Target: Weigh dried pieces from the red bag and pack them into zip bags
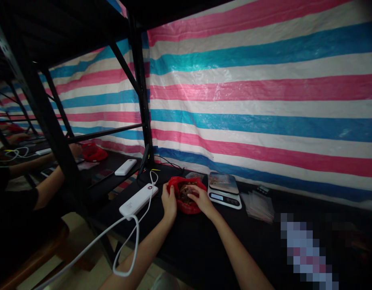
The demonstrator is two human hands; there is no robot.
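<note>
A red plastic bag (190,208) stands open on the black table, with a heap of small brown pieces (185,192) inside that are too small to name. My left hand (169,200) grips the bag's left rim. Over the bag's mouth is my right hand (200,199), its thumb and fingers drawn together at the brown pieces; whatever they pinch is hidden. Just right of the bag sits a white kitchen scale (225,199) with a lit display, and a small clear packet (219,179) lies on its plate.
Clear plastic bags (258,206) lie right of the scale. A white power bank (139,200) with a looping white cable (136,237) is at my left. Black shelf posts (140,92) divide my place from a co-worker's arm (51,188) and another red bag (94,153). Striped sheeting (264,88) hangs behind.
</note>
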